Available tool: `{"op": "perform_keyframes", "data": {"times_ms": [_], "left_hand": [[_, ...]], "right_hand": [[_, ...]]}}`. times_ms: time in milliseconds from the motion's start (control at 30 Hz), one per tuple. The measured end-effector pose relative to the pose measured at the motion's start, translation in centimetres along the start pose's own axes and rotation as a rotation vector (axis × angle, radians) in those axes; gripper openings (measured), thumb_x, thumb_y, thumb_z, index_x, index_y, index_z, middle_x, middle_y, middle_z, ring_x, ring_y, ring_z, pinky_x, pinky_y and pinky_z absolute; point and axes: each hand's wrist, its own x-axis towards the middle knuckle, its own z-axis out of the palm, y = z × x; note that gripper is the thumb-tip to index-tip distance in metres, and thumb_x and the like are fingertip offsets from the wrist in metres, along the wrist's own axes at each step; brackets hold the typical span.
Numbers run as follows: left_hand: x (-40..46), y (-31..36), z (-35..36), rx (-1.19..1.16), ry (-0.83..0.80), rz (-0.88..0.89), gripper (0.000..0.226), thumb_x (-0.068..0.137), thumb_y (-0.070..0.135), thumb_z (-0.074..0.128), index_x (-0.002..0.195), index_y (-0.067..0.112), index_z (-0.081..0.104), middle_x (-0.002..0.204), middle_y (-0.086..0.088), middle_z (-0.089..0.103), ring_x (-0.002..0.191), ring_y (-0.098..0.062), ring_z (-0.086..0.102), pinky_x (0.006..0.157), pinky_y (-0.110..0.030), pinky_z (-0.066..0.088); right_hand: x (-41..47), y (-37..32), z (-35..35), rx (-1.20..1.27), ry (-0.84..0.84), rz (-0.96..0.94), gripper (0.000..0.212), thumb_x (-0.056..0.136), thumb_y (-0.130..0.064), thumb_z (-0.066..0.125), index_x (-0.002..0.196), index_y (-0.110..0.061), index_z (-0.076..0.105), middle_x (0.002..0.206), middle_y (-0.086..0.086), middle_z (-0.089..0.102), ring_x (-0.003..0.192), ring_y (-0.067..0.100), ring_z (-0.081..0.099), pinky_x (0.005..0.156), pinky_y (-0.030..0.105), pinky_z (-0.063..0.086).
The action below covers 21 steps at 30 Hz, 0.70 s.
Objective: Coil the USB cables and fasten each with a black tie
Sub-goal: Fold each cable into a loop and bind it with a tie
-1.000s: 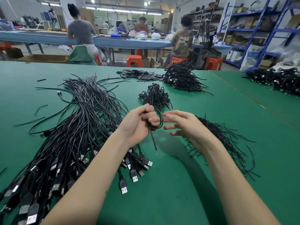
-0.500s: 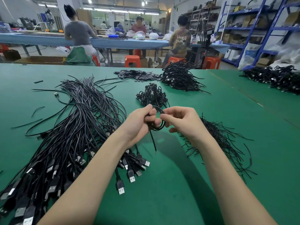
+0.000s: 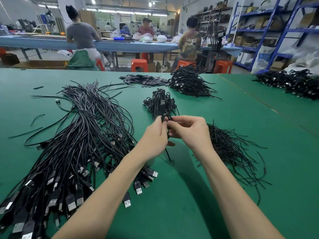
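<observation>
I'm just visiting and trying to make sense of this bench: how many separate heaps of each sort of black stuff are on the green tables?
Uncoiled USB cable heaps: 1, the big one on the left
Coiled cable heaps: 3
Loose black tie heaps: 1
Small flat black piece heaps: 1
Total: 6 heaps

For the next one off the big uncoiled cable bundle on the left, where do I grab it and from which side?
Take one from the uncoiled cable bundle by its USB plug, probably coming from the near edge. The plugs fan out toward you there and several lie separate on the green table; farther up the strands overlap.
</observation>
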Motion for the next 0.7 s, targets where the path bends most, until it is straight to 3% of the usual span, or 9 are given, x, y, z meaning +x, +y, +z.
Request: {"op": "perform_keyframes", "data": {"times_ms": [100,200,267,367,433,567,633,700], "left_hand": [[-0.2,0.2,0.2,0.14,0.003,-0.002,0.024,0.108,0.022,0.032,0.109,0.003,0.046,0.092,-0.009,0.064,0.064,-0.01,0.068,0.059,-0.025,0.057],[0.1,-0.1,-0.1,0.298,0.047,0.015,0.02,0.106,0.018,0.032,0.105,0.004,0.046,0.092,-0.011,0.064,0.067,-0.02,0.057,0.051,-0.023,0.04],[0.0,-0.1,0.0,0.372,0.028,0.036,0.02,0.104,0.011,0.032,0.111,0.005,0.05,0.095,-0.008,0.061,0.072,-0.02,0.054,0.056,-0.023,0.033],[-0.3,-0.3,0.5,0.396,-0.017,0.131,0.024,0.104,0.009,0.032,0.118,0.005,0.051,0.089,-0.002,0.056,0.076,-0.025,0.052,0.062,-0.022,0.032],[-0.4,-0.5,0.7,0.329,-0.053,0.144,0.017,0.106,0.014,0.033,0.113,0.006,0.047,0.084,-0.002,0.056,0.071,-0.023,0.051,0.059,-0.026,0.031],[-0.4,-0.8,1.4,-0.005,-0.064,0.08,0.004,0.107,0.019,0.033,0.109,0.017,0.031,0.077,0.002,0.053,0.059,-0.012,0.041,0.056,-0.028,0.035],[-0.2,-1.1,1.7,-0.089,-0.022,0.035,0.006,0.107,0.02,0.034,0.103,0.018,0.031,0.077,0.003,0.053,0.062,-0.011,0.043,0.059,-0.03,0.038],[-0.1,-1.6,1.8,-0.182,0.006,-0.031,0.01,0.107,0.019,0.037,0.098,0.019,0.032,0.078,0.003,0.053,0.059,-0.006,0.046,0.056,-0.023,0.04]], "right_hand": [[0.0,0.3,-0.1,-0.003,0.005,0.004,0.01,0.085,-0.007,0.08,0.085,-0.017,0.079,0.069,0.006,0.076,0.059,0.014,0.071,0.063,0.029,0.058],[0.2,0.0,-0.5,-0.072,-0.061,-0.02,0.015,0.083,-0.021,0.083,0.096,-0.026,0.078,0.083,-0.003,0.079,0.074,0.016,0.077,0.08,0.033,0.061],[0.4,-0.2,-0.4,-0.1,-0.081,-0.045,0.02,0.081,-0.028,0.085,0.099,-0.033,0.076,0.089,-0.01,0.077,0.075,0.014,0.076,0.079,0.032,0.062],[0.4,-0.1,-0.4,-0.181,0.002,-0.066,0.012,0.079,-0.031,0.086,0.087,-0.023,0.079,0.081,-0.001,0.077,0.065,0.015,0.068,0.076,0.04,0.057],[0.3,0.1,-0.8,-0.196,0.045,-0.055,0.012,0.08,-0.029,0.085,0.082,-0.018,0.079,0.077,0.008,0.076,0.063,0.016,0.062,0.075,0.042,0.056],[0.5,0.0,-1.6,-0.124,0.083,-0.006,0.013,0.082,-0.02,0.085,0.075,-0.013,0.076,0.067,0.004,0.07,0.053,0.011,0.059,0.065,0.033,0.053],[0.5,-0.1,-1.7,-0.105,0.054,0.009,0.012,0.084,-0.02,0.083,0.08,-0.012,0.076,0.065,0.0,0.07,0.052,0.01,0.063,0.063,0.028,0.057],[0.6,-0.3,-2.4,-0.194,0.0,0.006,0.013,0.089,-0.028,0.077,0.09,-0.015,0.075,0.071,-0.002,0.074,0.057,0.013,0.07,0.065,0.03,0.061]]}}
